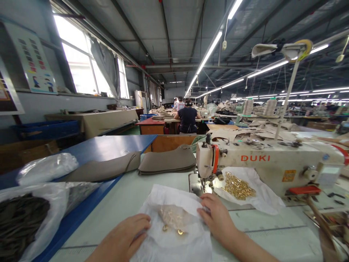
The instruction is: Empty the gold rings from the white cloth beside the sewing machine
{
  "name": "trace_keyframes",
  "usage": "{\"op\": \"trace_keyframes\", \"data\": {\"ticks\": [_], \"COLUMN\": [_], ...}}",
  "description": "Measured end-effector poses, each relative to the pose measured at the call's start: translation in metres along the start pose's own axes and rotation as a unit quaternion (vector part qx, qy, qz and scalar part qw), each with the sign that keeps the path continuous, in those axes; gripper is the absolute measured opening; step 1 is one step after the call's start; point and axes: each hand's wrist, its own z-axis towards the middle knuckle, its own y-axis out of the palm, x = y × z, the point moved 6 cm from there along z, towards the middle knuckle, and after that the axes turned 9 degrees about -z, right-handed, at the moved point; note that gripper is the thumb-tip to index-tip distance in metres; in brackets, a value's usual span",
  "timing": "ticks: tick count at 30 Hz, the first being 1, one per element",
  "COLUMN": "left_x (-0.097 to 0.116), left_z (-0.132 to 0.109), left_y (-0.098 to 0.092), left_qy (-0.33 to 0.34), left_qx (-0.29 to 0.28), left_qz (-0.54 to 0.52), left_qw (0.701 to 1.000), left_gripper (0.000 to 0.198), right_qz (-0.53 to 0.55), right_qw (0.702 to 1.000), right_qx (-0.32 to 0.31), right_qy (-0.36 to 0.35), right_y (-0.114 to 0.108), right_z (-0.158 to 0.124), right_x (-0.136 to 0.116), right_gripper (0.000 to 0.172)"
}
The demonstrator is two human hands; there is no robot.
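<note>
A sheet of white tissue paper [174, 218] lies on the pale green table [131, 193] in front of me, wrapped loosely over several small gold metal pieces [171, 218]. My left hand [125, 240] rests on the paper's left side with fingers curled down on it. My right hand [218, 218] presses the paper's right edge, fingers bent together. A second white paper [256, 193] under the sewing machine arm holds a pile of gold metal rings [238, 187].
A cream DUKI sewing machine [272, 160] stands at the right. Grey-brown cut pieces [167, 162] lie behind the paper, more on a blue table [103, 147]. Plastic bags [32, 214] sit at the left. A seated person [187, 118] works far off.
</note>
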Motion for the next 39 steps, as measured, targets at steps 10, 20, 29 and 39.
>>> {"op": "trace_keyframes", "data": {"ticks": [10,20,29,39], "left_x": [-0.006,0.008,0.04,0.038], "left_z": [0.009,0.032,0.053,0.049], "left_y": [-0.018,-0.04,-0.045,-0.069], "left_qy": [-0.011,-0.089,-0.085,-0.105], "left_qx": [-0.025,0.06,0.086,0.147], "left_qz": [-0.003,-0.167,-0.198,-0.247], "left_qw": [1.0,0.98,0.973,0.952], "left_gripper": [0.028,0.019,0.018,0.021], "right_qz": [0.172,-0.091,-0.176,-0.233], "right_qw": [0.972,0.995,0.934,0.963], "right_qx": [0.028,0.047,0.055,-0.081], "right_qy": [0.159,0.003,-0.305,-0.11], "right_y": [0.013,0.002,0.004,0.006], "right_z": [0.016,0.012,-0.021,-0.004], "right_x": [0.026,0.005,-0.076,-0.083], "right_gripper": [0.031,0.048,0.032,0.05]}}
